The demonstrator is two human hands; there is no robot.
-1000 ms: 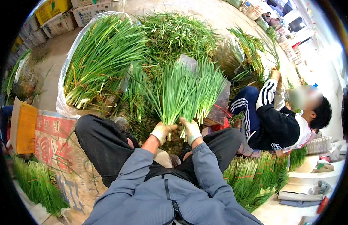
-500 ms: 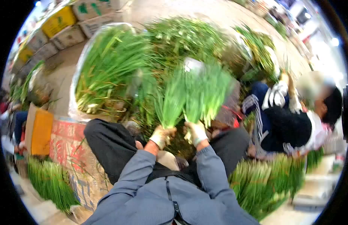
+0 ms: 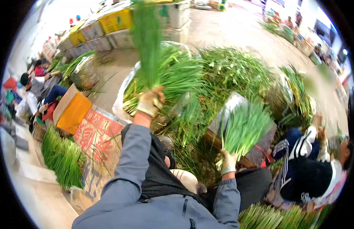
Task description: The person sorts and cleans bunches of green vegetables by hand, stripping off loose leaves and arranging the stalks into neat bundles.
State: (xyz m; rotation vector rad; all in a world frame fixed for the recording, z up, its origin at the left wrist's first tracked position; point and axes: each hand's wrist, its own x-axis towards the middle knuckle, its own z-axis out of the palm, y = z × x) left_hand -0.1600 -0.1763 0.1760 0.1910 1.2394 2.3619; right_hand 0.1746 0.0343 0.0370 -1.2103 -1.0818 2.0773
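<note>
My left hand (image 3: 151, 102), in a pale work glove with bare fingertips showing, is raised and closed around the base of a bunch of garlic chives (image 3: 146, 45). The bunch points upward, blurred by motion, in front of a large pile of chives (image 3: 181, 72) in a white sack (image 3: 120, 100). Lower and to the right, my gloved right hand (image 3: 227, 162) grips a second bunch of chives (image 3: 246, 129) by its pale ends. Its leaves fan up and away over a dark board (image 3: 261, 150). Loose leaves (image 3: 192, 133) lie between my knees.
A heap of loose greens (image 3: 234, 70) lies ahead. Neatly stacked chives sit at left (image 3: 62, 158) and lower right (image 3: 261, 217). Flattened cardboard (image 3: 98, 131) and an orange-sided box (image 3: 74, 116) are on my left. A co-worker (image 3: 314, 179) sits close on my right; cartons (image 3: 119, 38) line the back.
My hands, side by side before, are now apart. The left has lifted its bunch up and leftward; the right holds its bunch farther right. The view has turned and tilted up.
</note>
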